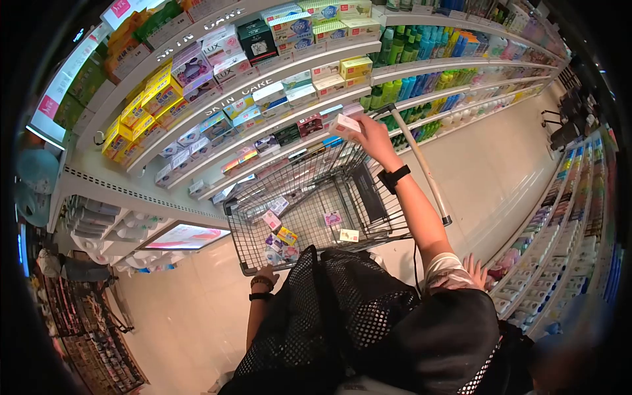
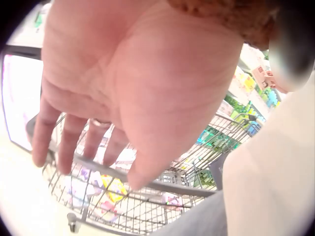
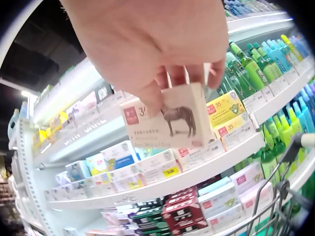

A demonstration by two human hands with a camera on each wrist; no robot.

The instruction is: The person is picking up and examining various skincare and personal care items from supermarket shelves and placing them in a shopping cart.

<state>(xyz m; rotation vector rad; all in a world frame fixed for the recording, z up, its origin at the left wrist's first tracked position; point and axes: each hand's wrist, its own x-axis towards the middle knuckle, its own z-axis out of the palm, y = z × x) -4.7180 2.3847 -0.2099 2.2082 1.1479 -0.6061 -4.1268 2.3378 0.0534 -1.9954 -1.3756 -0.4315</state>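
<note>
A small white and pink box (image 1: 344, 126) is gripped by my right hand (image 1: 372, 140), above the cart's far side by the shelves. In the right wrist view the box (image 3: 170, 120) shows a dark horse picture, with the thumb of the right hand (image 3: 157, 54) across its front and fingers behind. My left hand (image 1: 265, 275) is at the near left corner of the wire cart (image 1: 245, 253); in the left wrist view the left hand (image 2: 113, 88) has its fingers extended over the cart rim (image 2: 162, 187). Several small boxes, one yellow (image 1: 286, 236), lie inside the cart.
Shelves of boxed goods (image 1: 276, 99) and green bottles (image 1: 395, 49) run along the far side. The cart's handle (image 1: 421, 161) lies right of my right forearm. More stocked shelves (image 1: 559, 250) stand at the right. Another person's hand (image 1: 475, 271) shows near my right sleeve.
</note>
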